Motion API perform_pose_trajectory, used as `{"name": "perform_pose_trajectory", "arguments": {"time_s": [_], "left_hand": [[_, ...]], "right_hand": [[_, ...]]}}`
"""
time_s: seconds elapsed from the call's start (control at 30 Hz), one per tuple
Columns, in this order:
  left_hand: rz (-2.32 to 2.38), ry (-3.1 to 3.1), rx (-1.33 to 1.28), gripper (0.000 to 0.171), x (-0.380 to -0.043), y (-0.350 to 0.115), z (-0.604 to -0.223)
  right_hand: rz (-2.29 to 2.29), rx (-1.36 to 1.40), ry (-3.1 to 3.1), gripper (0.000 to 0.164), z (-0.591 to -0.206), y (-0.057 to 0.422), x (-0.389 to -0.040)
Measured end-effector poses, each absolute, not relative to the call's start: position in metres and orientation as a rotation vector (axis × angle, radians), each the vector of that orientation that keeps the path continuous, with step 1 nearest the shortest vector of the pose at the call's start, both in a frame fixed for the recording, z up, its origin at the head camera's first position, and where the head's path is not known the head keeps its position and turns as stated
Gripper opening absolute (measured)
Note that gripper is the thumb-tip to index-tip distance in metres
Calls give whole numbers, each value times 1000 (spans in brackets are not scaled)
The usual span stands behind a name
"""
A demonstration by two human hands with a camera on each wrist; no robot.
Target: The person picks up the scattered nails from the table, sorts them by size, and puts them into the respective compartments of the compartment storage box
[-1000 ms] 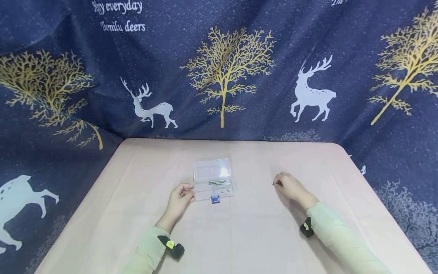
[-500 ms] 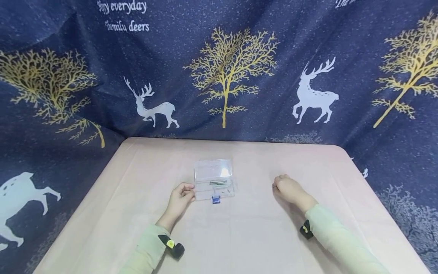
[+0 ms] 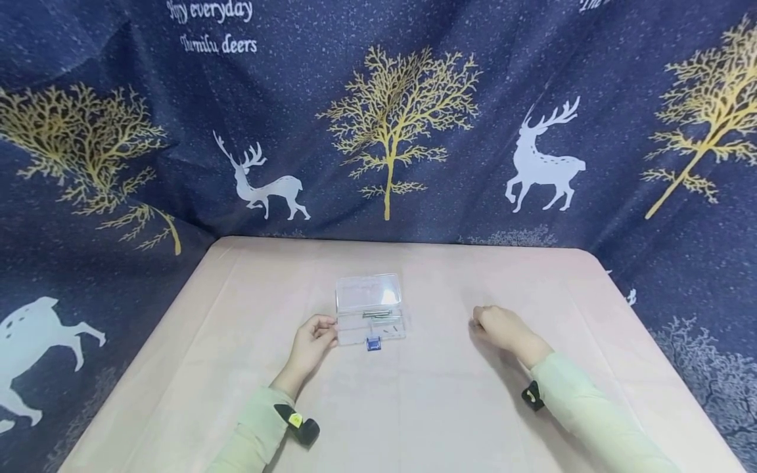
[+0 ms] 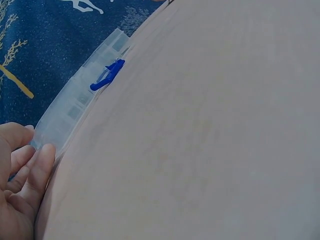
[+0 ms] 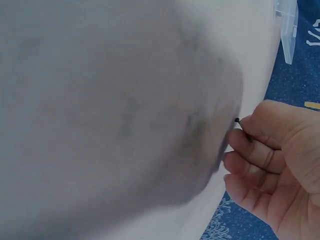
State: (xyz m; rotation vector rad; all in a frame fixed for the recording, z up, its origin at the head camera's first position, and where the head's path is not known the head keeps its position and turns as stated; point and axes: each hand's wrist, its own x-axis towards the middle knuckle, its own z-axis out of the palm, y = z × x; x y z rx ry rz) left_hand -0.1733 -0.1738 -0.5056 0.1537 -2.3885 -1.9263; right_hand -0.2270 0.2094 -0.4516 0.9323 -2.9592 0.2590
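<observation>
A clear plastic compartment box (image 3: 353, 336) with a blue latch (image 3: 374, 343) lies with its lid (image 3: 363, 292) raised. My left hand (image 3: 313, 340) pinches its left end between thumb and fingers, as the left wrist view also shows. Long greenish rods (image 3: 377, 315) lie in the rear of the box, and a few short dark pieces sit at its front right. Away to the right, my right hand (image 3: 501, 327) is low over the table. In the right wrist view, its thumb and index finger pinch a small screw (image 5: 237, 120) with a dark head; its other end is partly hidden.
A pale pink cloth (image 3: 402, 420) covers the table. Behind it hangs a dark blue curtain (image 3: 443, 157) printed with deer and trees. A black wrist camera (image 3: 304, 430) is strapped to the left sleeve and another camera (image 3: 532, 396) to the right.
My right hand has turned over at the wrist, so the screw no longer shows in the head view. It has also dropped slightly. My left hand and the box stay in place.
</observation>
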Motion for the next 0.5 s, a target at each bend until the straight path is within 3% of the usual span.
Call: {"name": "perform_pose_trajectory", "arguments": {"time_s": [0.23,0.5], "left_hand": [[-1939,-2364,143,20,-173,-174,-505],[-1923,-2375,120,21,-172,-174,-504]], "right_hand": [[308,912,-2944,15,-453,209,-225],[411,687,-2985,7,-452,212,-222]]}}
